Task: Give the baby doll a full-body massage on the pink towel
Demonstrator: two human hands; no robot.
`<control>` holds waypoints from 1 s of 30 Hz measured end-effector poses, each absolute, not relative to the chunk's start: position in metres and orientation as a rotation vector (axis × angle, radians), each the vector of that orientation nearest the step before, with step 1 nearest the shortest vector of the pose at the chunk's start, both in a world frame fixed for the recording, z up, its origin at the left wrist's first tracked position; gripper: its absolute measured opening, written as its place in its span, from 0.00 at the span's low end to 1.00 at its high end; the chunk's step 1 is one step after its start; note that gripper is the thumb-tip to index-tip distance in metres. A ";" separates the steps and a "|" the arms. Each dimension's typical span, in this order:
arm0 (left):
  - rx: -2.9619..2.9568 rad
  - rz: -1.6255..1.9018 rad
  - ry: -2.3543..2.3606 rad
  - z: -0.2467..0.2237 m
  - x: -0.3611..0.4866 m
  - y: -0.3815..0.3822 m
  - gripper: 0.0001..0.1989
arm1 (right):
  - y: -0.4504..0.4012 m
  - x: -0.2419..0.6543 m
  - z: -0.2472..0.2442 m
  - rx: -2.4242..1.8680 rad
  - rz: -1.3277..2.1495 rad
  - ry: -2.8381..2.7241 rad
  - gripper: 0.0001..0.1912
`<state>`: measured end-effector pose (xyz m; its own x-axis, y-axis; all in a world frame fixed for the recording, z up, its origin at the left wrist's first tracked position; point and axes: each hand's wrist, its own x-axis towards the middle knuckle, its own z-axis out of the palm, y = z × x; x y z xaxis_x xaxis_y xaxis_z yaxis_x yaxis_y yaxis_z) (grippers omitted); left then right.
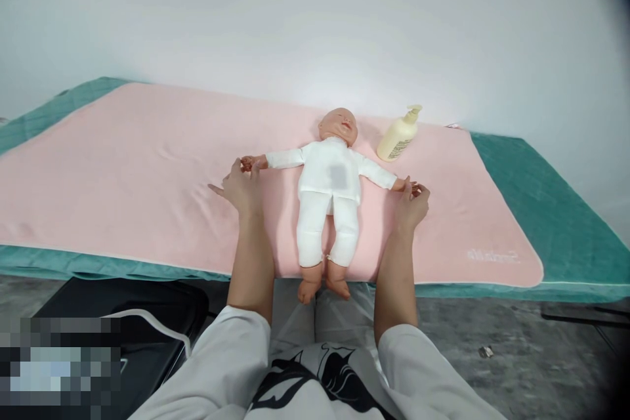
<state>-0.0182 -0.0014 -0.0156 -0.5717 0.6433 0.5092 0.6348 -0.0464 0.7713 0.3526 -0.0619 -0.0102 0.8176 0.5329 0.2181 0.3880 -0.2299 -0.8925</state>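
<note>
A baby doll (329, 174) in a white top and trousers lies on its back on a pink mat (147, 170), its arms stretched out sideways and its bare feet over the near edge. My left hand (243, 189) pinches the doll's hand on the left side, with my little finger sticking out. On the right side, my right hand (412, 205) grips the doll's other hand between thumb and fingers. A pale yellow pump bottle (398, 138) stands on the mat beside the doll's head, to the right.
Under the mat is a green padded bed (546, 203) against a pale wall (315, 20). A black chair (142, 302) with a white cable (152, 320) is at the lower left. A small object (485, 352) lies on the grey floor.
</note>
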 end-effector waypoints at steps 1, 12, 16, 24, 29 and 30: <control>1.459 1.807 2.113 -0.012 -0.015 -0.003 0.17 | -0.063 0.350 -0.008 -1.823 0.160 -0.690 0.23; 1.831 2.108 1.716 0.023 0.055 -0.024 0.20 | -0.057 0.316 0.003 -1.340 -0.034 -0.851 0.22; 2.059 1.982 1.516 0.019 0.065 -0.027 0.15 | -0.058 0.306 -0.007 -1.248 -0.128 -1.079 0.20; 2.549 1.591 1.128 0.027 0.070 -0.026 0.12 | -0.060 0.290 -0.006 -1.047 -0.295 -1.728 0.12; 2.681 1.467 0.938 0.032 0.074 -0.030 0.11 | -0.061 0.285 -0.002 -0.954 -0.260 -1.850 0.09; 2.680 1.438 0.922 0.032 0.074 -0.031 0.11 | -0.062 0.284 -0.002 -0.969 -0.263 -1.854 0.10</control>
<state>0.0740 -0.0306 0.0316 0.4224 0.4730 0.7732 0.5057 -0.8309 0.2321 0.2843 -0.0615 -0.0022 -0.1928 0.5042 0.8418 0.7184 0.6569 -0.2289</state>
